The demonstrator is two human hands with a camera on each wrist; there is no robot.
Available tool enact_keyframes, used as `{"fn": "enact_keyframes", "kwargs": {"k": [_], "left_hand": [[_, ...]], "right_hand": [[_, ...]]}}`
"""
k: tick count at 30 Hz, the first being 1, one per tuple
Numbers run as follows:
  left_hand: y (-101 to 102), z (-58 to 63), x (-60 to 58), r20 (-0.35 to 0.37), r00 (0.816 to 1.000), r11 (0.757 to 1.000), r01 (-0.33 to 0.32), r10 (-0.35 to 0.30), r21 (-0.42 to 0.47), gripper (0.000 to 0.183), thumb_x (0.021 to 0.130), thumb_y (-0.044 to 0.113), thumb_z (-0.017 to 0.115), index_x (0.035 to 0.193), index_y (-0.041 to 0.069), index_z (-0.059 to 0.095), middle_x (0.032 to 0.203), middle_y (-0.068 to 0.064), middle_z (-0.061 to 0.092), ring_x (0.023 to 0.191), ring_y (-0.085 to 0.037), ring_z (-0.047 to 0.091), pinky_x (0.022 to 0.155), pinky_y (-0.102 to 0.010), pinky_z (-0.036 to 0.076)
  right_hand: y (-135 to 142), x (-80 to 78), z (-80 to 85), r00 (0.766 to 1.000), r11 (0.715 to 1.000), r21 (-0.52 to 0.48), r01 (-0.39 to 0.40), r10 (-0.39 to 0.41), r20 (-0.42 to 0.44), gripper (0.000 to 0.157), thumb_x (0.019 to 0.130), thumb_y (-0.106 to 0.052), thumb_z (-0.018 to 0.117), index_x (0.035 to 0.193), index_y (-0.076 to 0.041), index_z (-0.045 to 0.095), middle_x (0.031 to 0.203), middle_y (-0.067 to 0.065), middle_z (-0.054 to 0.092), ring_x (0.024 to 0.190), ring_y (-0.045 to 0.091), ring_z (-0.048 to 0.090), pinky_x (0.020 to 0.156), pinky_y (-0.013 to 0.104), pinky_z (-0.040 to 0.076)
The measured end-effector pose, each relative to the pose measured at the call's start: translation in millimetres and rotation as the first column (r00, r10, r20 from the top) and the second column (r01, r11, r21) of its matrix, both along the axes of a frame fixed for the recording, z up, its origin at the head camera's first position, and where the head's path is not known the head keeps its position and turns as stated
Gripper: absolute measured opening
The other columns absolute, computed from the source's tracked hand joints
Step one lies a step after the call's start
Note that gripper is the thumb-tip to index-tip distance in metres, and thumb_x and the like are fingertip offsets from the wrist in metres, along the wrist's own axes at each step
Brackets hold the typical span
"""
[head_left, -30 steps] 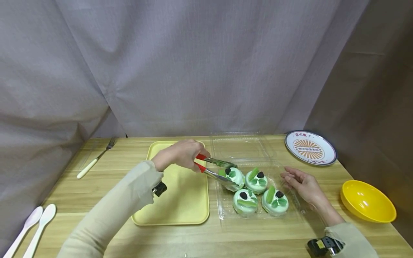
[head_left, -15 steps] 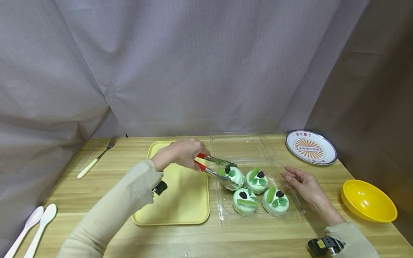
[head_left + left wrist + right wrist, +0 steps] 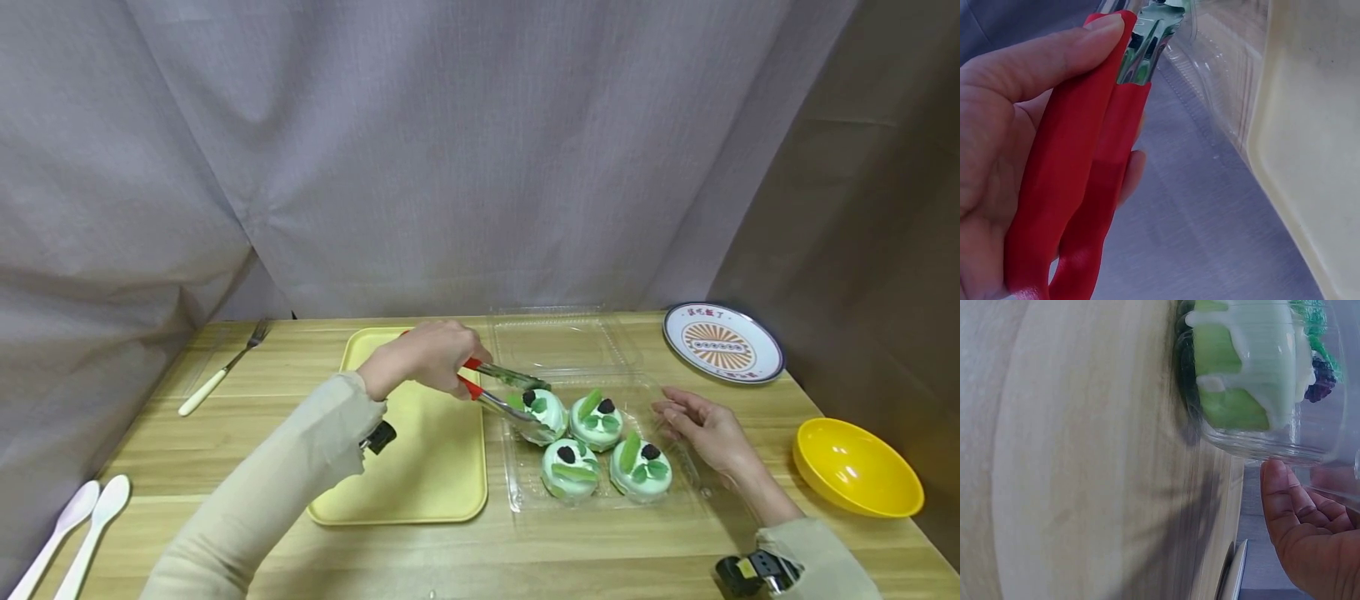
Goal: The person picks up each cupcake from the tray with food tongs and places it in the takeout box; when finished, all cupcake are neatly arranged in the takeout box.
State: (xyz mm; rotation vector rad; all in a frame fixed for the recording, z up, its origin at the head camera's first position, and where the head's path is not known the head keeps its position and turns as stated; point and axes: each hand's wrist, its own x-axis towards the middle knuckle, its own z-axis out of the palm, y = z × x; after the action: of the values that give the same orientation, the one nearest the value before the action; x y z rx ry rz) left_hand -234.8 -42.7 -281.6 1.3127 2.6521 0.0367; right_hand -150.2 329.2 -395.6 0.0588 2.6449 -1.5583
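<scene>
My left hand (image 3: 431,358) grips red-handled metal tongs (image 3: 1072,162), thumb on one handle and fingers round the other. In the head view the tongs' metal arms straddle the back-left cake (image 3: 551,410), a round pale-green one with a blackberry and green leaves. It sits with several similar cakes, including a front-right one (image 3: 640,482), in a clear hinged plastic box (image 3: 517,492). My right hand (image 3: 708,433) pinches the box's right rim between thumb and fingers. Through the clear wall in the right wrist view, a cake (image 3: 1229,369) shows green sides under white cream.
Left of the box lies a yellow tray (image 3: 405,467), partly under my left forearm. The box's clear lid (image 3: 562,342) is folded back. A patterned plate (image 3: 750,367) and yellow bowl (image 3: 855,467) stand at right. A fork (image 3: 217,379) and white spoons (image 3: 93,525) lie at left.
My left hand and forearm have shifted slightly to the right with the tongs. The right hand, box and cakes look still.
</scene>
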Motion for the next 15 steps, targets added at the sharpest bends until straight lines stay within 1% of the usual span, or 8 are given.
{"fn": "enact_keyframes", "kwargs": {"k": [3, 10, 12, 15], "left_hand": [[0.6, -3.5, -0.9, 0.016, 1.000, 1.000, -0.001, 0.000, 0.013, 0.039, 0.077, 0.024, 0.079, 0.115, 0.020, 0.072, 0.100, 0.000, 0.070, 0.085, -0.014, 0.058, 0.070, -0.031, 0.048], [-1.2, -11.5, -1.6, 0.022, 1.000, 0.999, 0.001, -0.002, 0.034, 0.042, 0.077, 0.022, 0.078, 0.118, 0.019, 0.071, 0.099, 0.001, 0.070, 0.077, -0.012, 0.052, 0.061, -0.027, 0.042], [-1.1, -11.1, -1.7, 0.016, 1.000, 0.999, 0.011, -0.012, 0.035, 0.042, 0.077, 0.022, 0.078, 0.119, 0.018, 0.071, 0.101, 0.000, 0.071, 0.079, -0.012, 0.054, 0.064, -0.029, 0.044], [-0.3, -7.6, -1.1, -0.003, 1.000, 0.999, 0.027, -0.027, 0.028, 0.041, 0.078, 0.023, 0.078, 0.118, 0.017, 0.071, 0.103, -0.002, 0.071, 0.084, -0.014, 0.058, 0.071, -0.032, 0.049]], "right_hand": [[0.1, -0.5, -0.1, 1.000, 1.000, 0.006, 0.000, 0.000, 0.005, 0.048, 0.102, -0.001, 0.042, 0.144, 0.018, 0.028, 0.134, 0.040, 0.049, 0.089, -0.016, 0.056, 0.078, 0.016, 0.055], [1.0, -2.2, -0.6, 1.000, 1.000, 0.008, 0.000, -0.001, 0.007, 0.048, 0.101, -0.001, 0.043, 0.144, 0.018, 0.028, 0.132, 0.039, 0.051, 0.088, -0.016, 0.056, 0.077, 0.015, 0.055], [1.5, -2.4, -1.0, 1.000, 1.000, 0.005, -0.002, 0.002, 0.006, 0.048, 0.101, -0.001, 0.043, 0.143, 0.018, 0.028, 0.132, 0.039, 0.050, 0.088, -0.016, 0.056, 0.077, 0.015, 0.055], [2.4, -2.6, -1.5, 1.000, 1.000, 0.000, -0.006, 0.006, 0.003, 0.048, 0.101, -0.001, 0.043, 0.143, 0.019, 0.028, 0.132, 0.040, 0.050, 0.088, -0.016, 0.056, 0.077, 0.015, 0.055]]}}
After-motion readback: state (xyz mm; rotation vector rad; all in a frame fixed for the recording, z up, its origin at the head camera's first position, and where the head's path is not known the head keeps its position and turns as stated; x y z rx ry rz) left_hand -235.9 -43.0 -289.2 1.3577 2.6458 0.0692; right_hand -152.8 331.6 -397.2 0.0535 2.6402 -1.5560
